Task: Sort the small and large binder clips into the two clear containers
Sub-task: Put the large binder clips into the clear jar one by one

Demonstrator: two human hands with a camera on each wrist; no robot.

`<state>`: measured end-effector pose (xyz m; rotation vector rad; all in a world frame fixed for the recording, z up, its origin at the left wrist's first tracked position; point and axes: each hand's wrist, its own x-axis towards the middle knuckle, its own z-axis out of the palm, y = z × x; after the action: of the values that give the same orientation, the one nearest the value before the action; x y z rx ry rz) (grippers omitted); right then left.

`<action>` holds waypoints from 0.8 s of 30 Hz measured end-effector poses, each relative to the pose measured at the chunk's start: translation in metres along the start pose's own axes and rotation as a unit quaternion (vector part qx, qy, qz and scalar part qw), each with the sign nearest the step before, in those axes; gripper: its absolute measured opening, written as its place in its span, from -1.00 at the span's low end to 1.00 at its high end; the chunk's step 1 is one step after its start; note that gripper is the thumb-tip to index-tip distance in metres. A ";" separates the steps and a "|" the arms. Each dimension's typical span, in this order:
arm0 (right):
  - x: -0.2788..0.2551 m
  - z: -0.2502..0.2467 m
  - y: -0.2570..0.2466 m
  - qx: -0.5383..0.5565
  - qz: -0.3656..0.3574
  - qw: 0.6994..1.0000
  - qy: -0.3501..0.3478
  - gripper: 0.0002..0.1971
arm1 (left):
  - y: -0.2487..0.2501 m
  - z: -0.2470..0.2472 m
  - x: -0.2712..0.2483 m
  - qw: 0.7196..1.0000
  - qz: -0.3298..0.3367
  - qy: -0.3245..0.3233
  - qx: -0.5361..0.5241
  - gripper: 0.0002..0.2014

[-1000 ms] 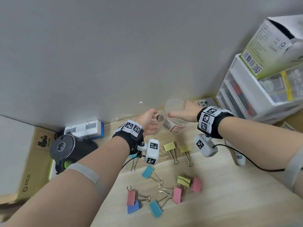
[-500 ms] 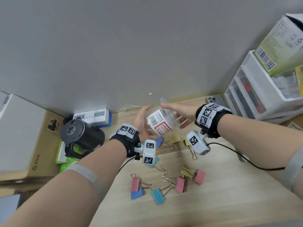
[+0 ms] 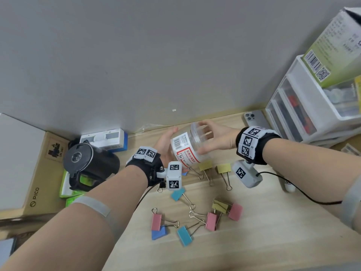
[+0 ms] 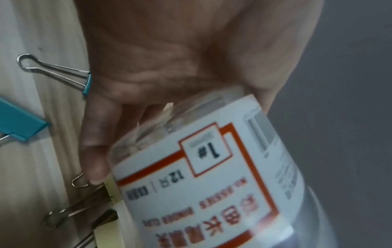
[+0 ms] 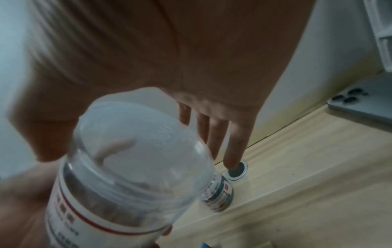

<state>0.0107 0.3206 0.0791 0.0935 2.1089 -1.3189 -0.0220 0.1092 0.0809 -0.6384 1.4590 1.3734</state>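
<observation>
A clear jar [image 3: 187,147] with a white and red label is tilted in the air between my hands. My left hand [image 3: 166,145] cups its lower end, the thumb on one side and the fingers [image 4: 95,151] on the other. My right hand [image 3: 216,139] holds the clear top end [image 5: 135,134], with the thumb on the label and the fingers behind. A second, smaller labelled jar [image 5: 218,196] stands by the wall; the head view does not show it. Several yellow [image 3: 205,165], teal [image 3: 177,193], pink [image 3: 156,222] and blue [image 3: 159,234] binder clips lie loose on the wooden table [image 3: 273,231].
A black round appliance [image 3: 88,163] and a cardboard box [image 3: 29,173] stand at the left. White drawers [image 3: 312,114] with a green carton [image 3: 332,45] on top stand at the right. A phone [image 3: 255,119] lies by the wall. A round ring [image 5: 236,171] lies beside the small jar.
The jar has come off the table by the wall, tipped over and moved toward me. My left hand has closed in under it, and the right hand stays on its top.
</observation>
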 end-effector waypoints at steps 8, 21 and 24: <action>0.029 -0.009 0.045 -0.250 0.073 0.961 0.092 0.33 | 0.002 -0.006 0.021 0.997 -0.018 0.079 -0.001 -0.28; 0.083 0.008 0.099 -0.395 0.200 0.887 0.131 0.15 | -0.027 -0.060 0.047 0.996 -0.033 0.056 -0.056 -0.26; 0.087 0.013 0.100 -0.412 0.200 0.877 0.145 0.23 | -0.030 -0.063 0.048 0.997 -0.039 0.041 -0.055 -0.25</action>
<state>-0.0139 0.3361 -0.0503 0.3557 2.5477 -0.1072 -0.0325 0.0553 0.0165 -0.8211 1.4153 1.3879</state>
